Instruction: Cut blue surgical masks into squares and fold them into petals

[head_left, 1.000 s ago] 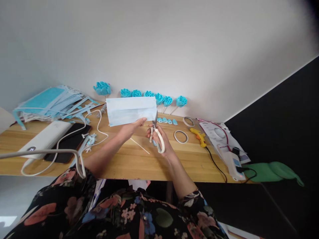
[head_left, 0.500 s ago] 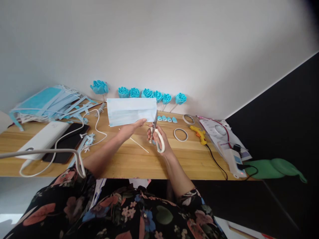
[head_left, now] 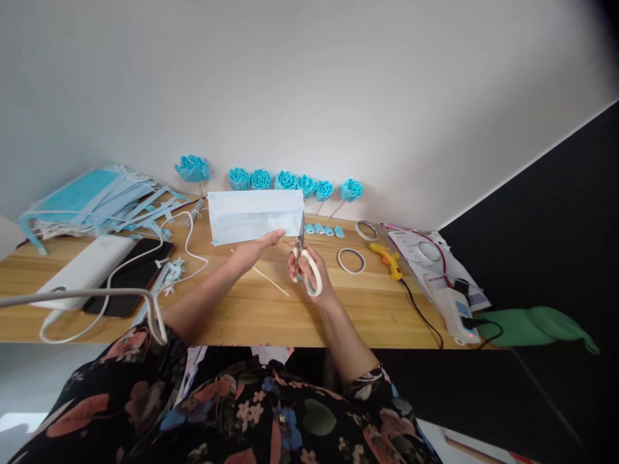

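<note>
My left hand (head_left: 258,247) pinches the lower edge of a pale blue face mask (head_left: 254,216), its thumb on the front and the other fingers hidden behind. The mask is held up above the table, spread flat, with no ear loops showing. In my right hand (head_left: 314,274) is a pair of scissors (head_left: 311,270) with white handles, fingers through the loops. Its blades point upward along the mask's right edge. I cannot tell whether the blades are fully closed. Behind the mask stand several blue flowers (head_left: 286,181) on thin white sticks. A loose white stick (head_left: 271,281) lies below my hands.
At left are a pile of masks (head_left: 91,196), a white power bank (head_left: 87,270), a dark phone (head_left: 130,277) and cables. Rightward lie tape rolls (head_left: 351,260), small blue rolled pieces (head_left: 324,230), a yellow glue gun (head_left: 387,259), a power strip (head_left: 458,316) and a green item (head_left: 532,327).
The scissors have shifted very slightly against the mask's right edge, and the mask's right side looks a little narrower. Both hands keep their grip; the rest stays put.
</note>
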The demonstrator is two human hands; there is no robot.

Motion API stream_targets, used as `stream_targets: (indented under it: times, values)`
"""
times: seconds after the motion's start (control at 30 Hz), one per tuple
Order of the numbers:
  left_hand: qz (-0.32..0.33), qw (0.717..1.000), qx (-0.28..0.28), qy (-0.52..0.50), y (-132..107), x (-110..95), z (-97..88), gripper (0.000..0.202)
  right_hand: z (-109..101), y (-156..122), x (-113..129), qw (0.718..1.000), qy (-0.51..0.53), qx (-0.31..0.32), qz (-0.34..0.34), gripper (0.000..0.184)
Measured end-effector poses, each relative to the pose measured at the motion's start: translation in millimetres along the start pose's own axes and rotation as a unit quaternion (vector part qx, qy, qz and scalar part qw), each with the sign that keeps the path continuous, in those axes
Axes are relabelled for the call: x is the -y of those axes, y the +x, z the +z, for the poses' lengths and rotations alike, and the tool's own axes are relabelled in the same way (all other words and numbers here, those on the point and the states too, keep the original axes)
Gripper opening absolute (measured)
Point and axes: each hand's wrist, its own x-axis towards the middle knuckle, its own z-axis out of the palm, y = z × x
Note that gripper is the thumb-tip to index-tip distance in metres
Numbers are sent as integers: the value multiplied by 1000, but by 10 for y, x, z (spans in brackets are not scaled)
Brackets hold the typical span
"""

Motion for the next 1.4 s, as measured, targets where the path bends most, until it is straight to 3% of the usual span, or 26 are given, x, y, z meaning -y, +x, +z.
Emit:
stream_targets:
  times: [0.5, 0.73, 1.4]
  values:
    - [4, 1000, -2, -9, -58, -101, 27, 40, 27, -26, 36, 999, 4, -31, 15, 59]
    - [101, 994, 35, -12, -52, -49, 5, 43, 51, -23, 50, 998, 2, -48, 27, 57]
    - [84, 995, 34, -52, -23, -24, 25, 42, 52, -24, 2, 998, -14, -58, 33, 58]
